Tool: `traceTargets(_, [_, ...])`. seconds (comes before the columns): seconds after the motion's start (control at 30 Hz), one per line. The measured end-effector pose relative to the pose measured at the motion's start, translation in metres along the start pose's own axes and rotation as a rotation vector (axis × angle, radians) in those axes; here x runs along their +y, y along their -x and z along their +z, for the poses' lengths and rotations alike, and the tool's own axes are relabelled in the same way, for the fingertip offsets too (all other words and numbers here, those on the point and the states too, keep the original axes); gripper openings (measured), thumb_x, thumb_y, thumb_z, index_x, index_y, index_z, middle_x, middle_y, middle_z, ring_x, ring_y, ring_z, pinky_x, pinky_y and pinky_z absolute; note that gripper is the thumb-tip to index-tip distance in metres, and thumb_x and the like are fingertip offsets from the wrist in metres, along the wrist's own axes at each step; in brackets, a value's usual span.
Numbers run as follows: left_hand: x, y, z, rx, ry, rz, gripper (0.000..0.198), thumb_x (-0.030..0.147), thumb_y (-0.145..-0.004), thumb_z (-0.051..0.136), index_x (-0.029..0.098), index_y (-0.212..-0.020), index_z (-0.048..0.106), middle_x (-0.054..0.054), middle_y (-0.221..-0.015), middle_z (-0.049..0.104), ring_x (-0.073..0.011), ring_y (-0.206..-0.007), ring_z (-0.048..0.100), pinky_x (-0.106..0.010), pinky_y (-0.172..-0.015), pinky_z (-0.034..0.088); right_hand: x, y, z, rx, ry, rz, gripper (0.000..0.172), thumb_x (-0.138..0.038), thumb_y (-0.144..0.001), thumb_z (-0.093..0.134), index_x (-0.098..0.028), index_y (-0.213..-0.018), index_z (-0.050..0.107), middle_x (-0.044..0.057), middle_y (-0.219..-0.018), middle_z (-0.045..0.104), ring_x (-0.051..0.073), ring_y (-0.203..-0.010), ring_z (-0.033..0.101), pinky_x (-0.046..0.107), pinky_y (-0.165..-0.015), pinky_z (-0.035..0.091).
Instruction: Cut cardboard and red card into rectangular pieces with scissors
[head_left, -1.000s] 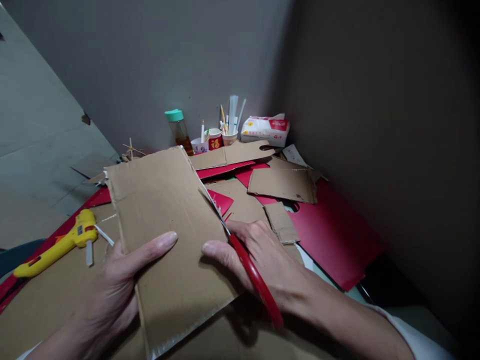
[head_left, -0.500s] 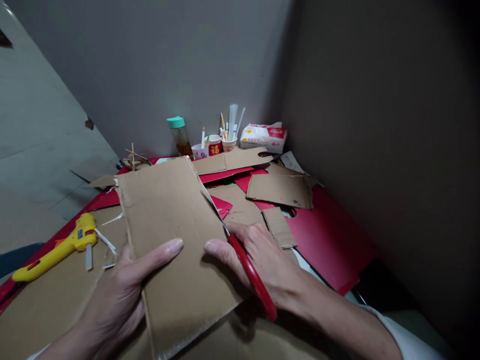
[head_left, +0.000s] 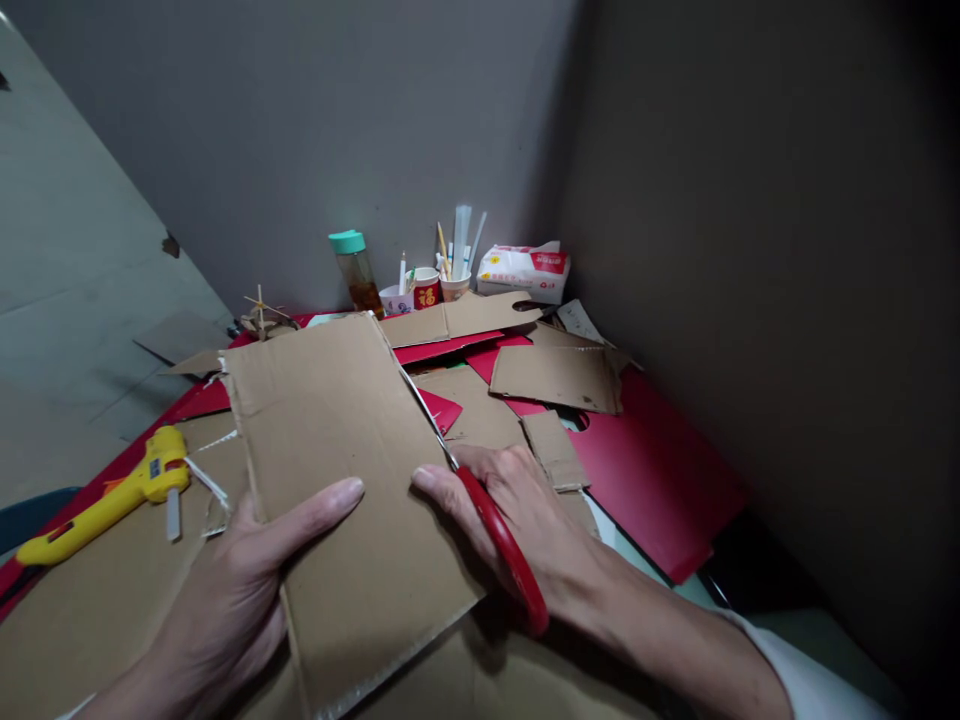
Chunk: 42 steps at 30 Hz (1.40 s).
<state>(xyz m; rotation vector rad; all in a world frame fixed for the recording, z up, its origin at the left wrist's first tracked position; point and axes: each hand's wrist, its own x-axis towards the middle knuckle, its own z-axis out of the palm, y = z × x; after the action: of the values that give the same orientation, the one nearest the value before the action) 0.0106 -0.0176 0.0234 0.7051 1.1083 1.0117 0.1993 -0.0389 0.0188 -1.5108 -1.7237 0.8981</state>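
Observation:
A large brown piece of cardboard point(head_left: 322, 420) is held up in front of me, tilted. My left hand point(head_left: 255, 560) grips its left edge, thumb lying on the face and the other fingers hidden behind. Red-handled scissors point(head_left: 504, 550) are in my right hand point(head_left: 517, 520), their blades along the cardboard's right edge. The right thumb rests near that edge, while the lower fingers are partly hidden by the handle. How far the blades bite into the cardboard I cannot tell.
A yellow hot glue gun point(head_left: 112, 500) lies at the left. Cardboard scraps point(head_left: 559, 378) and red sheets point(head_left: 645, 470) cover the right side. Along the wall stand a green-lidded bottle point(head_left: 356, 272), paper cups point(head_left: 426, 288) with sticks and pens, and a tissue pack point(head_left: 523, 270).
The scissor blades, apart at the cardboard's right edge before, now look closed together. Both hands keep their hold; the whole view has shifted slightly.

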Motion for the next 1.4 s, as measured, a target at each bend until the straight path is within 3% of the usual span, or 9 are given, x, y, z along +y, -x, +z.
traceTargets(0.1, [0.000, 0.000, 0.002, 0.007, -0.010, 0.007, 0.098, 0.021, -0.063, 0.090, 0.026, -0.148, 0.043, -0.016, -0.119, 0.075, -0.0409, -0.104, 0.071, -0.049, -0.086, 0.061, 0.002, 0.001, 0.001, 0.031, 0.003, -0.035, 0.048, -0.053, -0.098, 0.046, -0.021, -0.063, 0.044, -0.005, -0.055, 0.042, 0.010, -0.052, 0.035, 0.025, -0.050, 0.027])
traceTargets(0.37, [-0.003, 0.001, 0.000, -0.019, -0.019, -0.037, 0.109, 0.018, -0.060, 0.091, 0.026, -0.153, 0.033, -0.017, -0.110, 0.077, -0.0431, -0.094, 0.073, -0.054, -0.079, 0.062, 0.006, 0.000, -0.002, 0.030, 0.005, -0.026, 0.054, -0.071, -0.092, 0.043, -0.021, -0.075, 0.055, -0.003, -0.063, 0.054, 0.013, -0.057, 0.045, 0.026, -0.054, 0.033])
traceTargets(0.53, [-0.002, 0.000, -0.002, 0.057, -0.030, -0.056, 0.116, 0.018, -0.054, 0.094, 0.030, -0.152, 0.032, -0.015, -0.110, 0.078, -0.0440, -0.098, 0.072, -0.056, -0.081, 0.060, 0.003, -0.001, -0.001, 0.052, 0.025, -0.037, 0.049, -0.061, -0.095, 0.047, -0.021, -0.065, 0.047, -0.004, -0.057, 0.046, 0.012, -0.056, 0.039, 0.025, -0.052, 0.029])
traceTargets(0.8, [-0.002, 0.000, 0.003, -0.004, -0.004, -0.055, 0.108, 0.019, -0.057, 0.093, 0.024, -0.150, 0.039, -0.018, -0.108, 0.078, -0.0424, -0.089, 0.075, -0.055, -0.080, 0.061, 0.001, -0.001, 0.000, -0.002, -0.031, 0.072, 0.048, -0.055, -0.097, 0.043, -0.021, -0.064, 0.040, -0.006, -0.056, 0.034, 0.008, -0.049, 0.030, 0.024, -0.043, 0.024])
traceTargets(0.9, [-0.003, -0.002, 0.000, -0.016, -0.002, -0.054, 0.108, 0.019, -0.056, 0.093, 0.023, -0.150, 0.039, -0.018, -0.103, 0.079, -0.0417, -0.080, 0.076, -0.056, -0.075, 0.062, 0.003, -0.003, 0.000, -0.002, -0.030, 0.046, 0.049, -0.057, -0.097, 0.043, -0.021, -0.064, 0.042, -0.006, -0.056, 0.038, 0.009, -0.050, 0.031, 0.024, -0.045, 0.025])
traceTargets(1.17, [-0.008, 0.000, -0.002, 0.033, -0.025, -0.055, 0.116, 0.016, -0.050, 0.094, 0.029, -0.151, 0.038, -0.015, -0.107, 0.079, -0.0425, -0.085, 0.075, -0.056, -0.076, 0.063, 0.006, -0.004, -0.004, 0.044, 0.038, -0.051, 0.047, -0.062, -0.095, 0.044, -0.021, -0.072, 0.050, -0.004, -0.060, 0.048, 0.011, -0.056, 0.043, 0.025, -0.054, 0.031])
traceTargets(1.4, [-0.002, 0.008, 0.009, 0.034, -0.030, -0.040, 0.110, 0.007, -0.054, 0.089, 0.027, -0.149, 0.039, -0.012, -0.101, 0.080, -0.0428, -0.090, 0.074, -0.053, -0.077, 0.063, -0.003, 0.001, -0.005, 0.026, -0.018, -0.017, 0.041, -0.048, -0.098, 0.046, -0.021, -0.067, 0.044, -0.006, -0.055, 0.043, 0.010, -0.049, 0.034, 0.026, -0.048, 0.025])
